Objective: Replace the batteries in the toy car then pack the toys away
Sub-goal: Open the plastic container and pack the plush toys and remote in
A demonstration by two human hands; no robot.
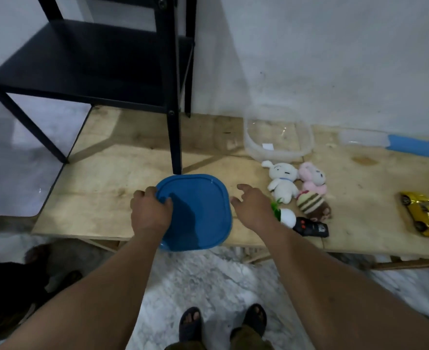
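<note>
A blue square lid [200, 213] lies at the front edge of the wooden table [102, 188], jutting over it. My left hand [149, 210] grips the lid's left rim, thumb on top. My right hand [252, 207] hovers just right of the lid, fingers spread, holding nothing. A clear plastic container [279, 145] stands open near the wall. In front of it lie a white plush [282, 181], a pink plush [313, 179], a striped brown plush [313, 207] and a white-and-green toy [285, 215]. A black remote [311, 227] lies beside my right forearm. The yellow toy car [425, 215] sits far right.
A black metal shelf frame [175, 122] stands on the table's left part, one leg just behind the lid. A blue-and-clear object [395, 145] lies by the wall at the right. The white wall runs behind the table. My sandalled feet [223, 322] stand on a marbled floor.
</note>
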